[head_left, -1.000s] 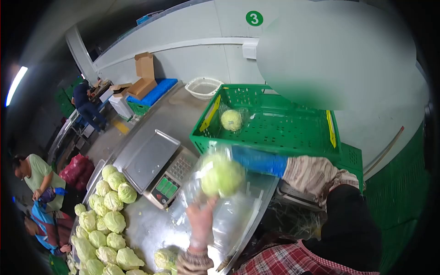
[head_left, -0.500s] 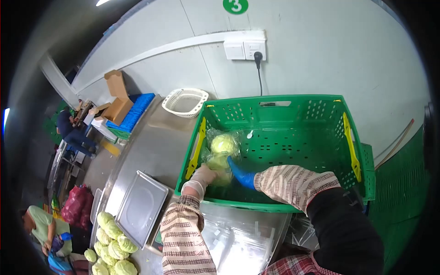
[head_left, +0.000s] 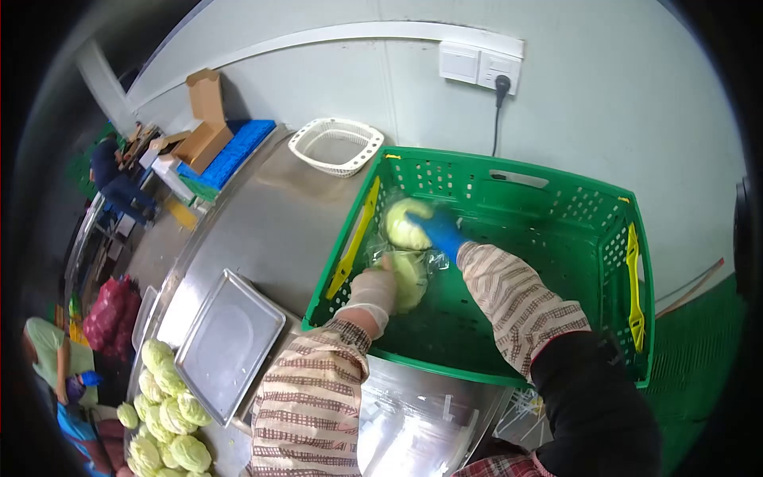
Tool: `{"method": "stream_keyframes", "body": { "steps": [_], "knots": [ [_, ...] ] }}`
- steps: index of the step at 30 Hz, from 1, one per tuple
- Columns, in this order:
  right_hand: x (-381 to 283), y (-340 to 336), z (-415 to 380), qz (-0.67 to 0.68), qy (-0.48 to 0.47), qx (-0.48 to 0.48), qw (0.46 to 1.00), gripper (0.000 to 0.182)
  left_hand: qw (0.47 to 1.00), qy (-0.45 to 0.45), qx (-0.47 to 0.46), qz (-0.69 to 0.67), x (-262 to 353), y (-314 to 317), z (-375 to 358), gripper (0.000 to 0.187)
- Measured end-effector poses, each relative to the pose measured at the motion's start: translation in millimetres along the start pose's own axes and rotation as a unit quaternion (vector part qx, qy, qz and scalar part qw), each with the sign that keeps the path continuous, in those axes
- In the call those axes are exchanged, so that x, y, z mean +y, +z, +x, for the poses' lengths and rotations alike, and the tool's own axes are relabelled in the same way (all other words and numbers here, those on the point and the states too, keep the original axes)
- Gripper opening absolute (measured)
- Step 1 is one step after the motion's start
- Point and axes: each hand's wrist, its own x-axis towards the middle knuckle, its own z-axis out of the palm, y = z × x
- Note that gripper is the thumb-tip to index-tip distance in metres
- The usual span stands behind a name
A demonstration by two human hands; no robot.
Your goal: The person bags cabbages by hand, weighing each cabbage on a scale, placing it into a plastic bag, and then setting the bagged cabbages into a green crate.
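Head view, and we're right over a large green perforated plastic crate (head_left: 453,338), a yellow handle (head_left: 358,238) at its left end and another yellow handle (head_left: 633,286) at its right. Two pale green round cabbages share the crate's left part, clear plastic film around them: the upper cabbage (head_left: 403,229) sits toward the back wall, the lower cabbage (head_left: 411,282) just in front.

Left hand (head_left: 373,294), in a pale translucent glove, comes over the front rim and presses against the lower cabbage's left side, thumb on top! The other fingers are hidden, so how tight that grip is, I cannot tell. Right hand (head_left: 439,230), blue-gloved and slightly blurred, has its fingers laid on the upper cabbage from the right; whether that grip is wide or narrow, I cannot tell either.

Out on the steel table (head_left: 246,199), a white oval plastic basket (head_left: 342,169) stands just behind the crate's back left corner. Nearer, a rectangular metal pan (head_left: 230,346) lies left of the crate, loose cabbages (head_left: 171,401) heaped beside it. Farther off, an open brown cardboard box (head_left: 203,147) has its flap standing up, and red sacks (head_left: 111,318) bulge beyond the table's left edge.
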Motion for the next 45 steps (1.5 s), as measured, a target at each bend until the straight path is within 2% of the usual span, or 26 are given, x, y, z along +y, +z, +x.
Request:
{"method": "stream_keyframes", "body": {
  "steps": [1,3,6,7,8,10,12,14,16,17,18,19,22,23,26,28,30,31,34,35,37,38,40,41,43,45],
  "knots": [
    [12.6,4.8,17.1,0.083,0.118,0.04,0.989,0.085,1.0,-0.007,0.0,-0.012,-0.2,4.3,12.0,0.1],
    [38.4,5.1,37.4,0.245,0.188,0.0,0.951,0.082,0.992,-0.039,-0.013,-0.121,0.6,9.9,39.3,0.064],
    [19.4,-9.2,22.0,0.254,0.184,-0.04,0.949,0.071,0.993,-0.089,0.081,-0.002,30.6,-5.9,36.2,0.077],
    [20.6,-11.5,17.5,0.302,0.197,-0.075,0.93,0.062,0.993,-0.003,0.106,0.056,32.1,-13.8,32.6,0.076],
    [15.3,-28.5,3.7,0.298,0.11,-0.11,0.942,0.053,0.99,0.071,0.111,0.046,28.4,-20.9,38.7,0.074],
    [67.5,-40.4,36.0,0.237,0.109,-0.18,0.949,0.044,0.989,0.124,0.08,-0.011,25.7,-35.2,60.6,0.069],
    [49.0,-41.2,32.5,0.03,-0.072,-0.084,0.993,0.047,0.995,0.09,0.02,-0.032,24.0,-42.8,93.1,0.064],
    [20.3,-31.7,-11.0,-0.172,-0.263,0.03,0.949,0.053,0.997,0.058,-0.011,-0.056,13.1,-41.3,91.1,0.06],
    [14.6,-16.9,-46.0,-0.177,-0.358,-0.018,0.917,0.052,0.994,0.061,0.027,-0.081,8.6,-46.5,72.0,0.057],
    [8.3,-11.5,-58.6,-0.184,-0.435,-0.06,0.879,0.051,0.991,0.069,0.076,-0.09,3.8,-47.6,47.5,0.055],
    [-4.5,-10.4,-60.8,-0.176,-0.443,-0.064,0.877,0.051,0.978,0.08,0.17,-0.085,-1.3,-40.9,19.7,0.058],
    [-20.8,-7.5,-59.4,0.045,-0.329,-0.164,0.929,0.047,0.958,0.088,0.262,-0.076,-6.7,-35.2,-12.6,0.061],
    [-14.5,-2.7,-28.9,-0.05,-0.347,-0.159,0.923,0.048,0.797,0.068,0.531,-0.28,-45.9,25.9,-154.2,0.055],
    [-39.6,-8.1,-26.7,-0.152,-0.422,-0.075,0.891,0.051,0.727,0.06,0.602,-0.326,-58.1,60.3,-184.9,0.056],
    [-181.5,1.1,-142.0,-0.033,-0.492,-0.165,0.854,0.054,0.706,-0.169,0.609,-0.32,-77.7,193.2,-250.1,0.049],
    [-202.0,42.3,-192.5,-0.087,-0.564,-0.277,0.773,0.054,0.686,-0.28,0.547,-0.39,-85.6,263.9,-298.8,0.052],
    [-222.4,85.7,-254.1,-0.102,-0.536,-0.464,0.698,0.057,0.656,-0.394,0.469,-0.44,-92.5,299.5,-349.7,0.057],
    [-214.7,111.2,-272.7,-0.143,-0.595,-0.47,0.636,0.06,0.613,-0.43,0.479,-0.458,-95.3,318.9,-367.0,0.059],
    [-221.6,183.7,-330.7,-0.128,-0.405,-0.64,0.64,0.063,0.522,-0.486,0.449,-0.538,-102.0,358.4,-414.1,0.054],
    [-229.5,207.5,-346.0,-0.121,-0.355,-0.679,0.631,0.064,0.524,-0.481,0.454,-0.537,-102.2,370.2,-423.9,0.054],
    [-238.6,253.4,-374.0,-0.109,-0.376,-0.659,0.642,0.066,0.469,-0.506,0.428,-0.584,-103.2,395.9,-441.5,0.053],
    [-246.4,278.6,-385.8,-0.097,-0.375,-0.663,0.641,0.065,0.472,-0.502,0.43,-0.584,-108.7,409.5,-448.1,0.053],
    [-272.0,327.6,-406.4,-0.075,-0.365,-0.662,0.65,0.065,0.396,-0.496,0.46,-0.621,-129.3,437.4,-453.7,0.049],
    [-286.8,350.3,-415.9,-0.066,-0.355,-0.656,0.663,0.066,0.398,-0.493,0.464,-0.62,-144.1,447.4,-452.5,0.049],
    [-319.2,397.1,-436.0,-0.094,-0.431,-0.57,0.693,0.066,0.325,-0.467,0.469,-0.675,-178.1,465.0,-445.3,0.049],
    [-340.8,451.5,-450.7,-0.023,-0.507,-0.49,0.709,0.068,0.266,-0.411,0.419,-0.765,-218.9,466.3,-435.8,0.053]
  ]
}}
